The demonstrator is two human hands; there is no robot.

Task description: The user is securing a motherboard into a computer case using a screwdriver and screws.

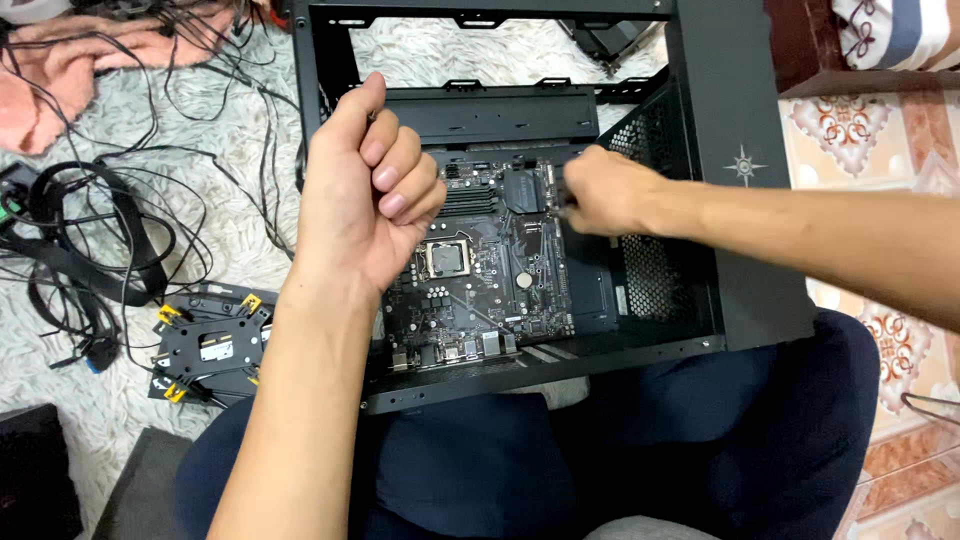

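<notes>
A black computer case (740,120) lies open on my lap. A dark motherboard (490,280) with a silver processor socket (447,258) sits inside it. My left hand (365,190) hovers above the board's left side, palm up, fingers curled into a fist; I cannot see whether anything is inside it. My right hand (605,190) reaches in from the right. Its fingers are closed around a small dark tool at the board's upper right edge, and most of that tool is hidden.
A tangle of black cables (90,230) spreads over the white shaggy rug (230,240) on the left. A black bracket with yellow tabs (210,345) lies beside my left knee. A pink cloth (60,60) is at top left, patterned floor tiles (880,130) on the right.
</notes>
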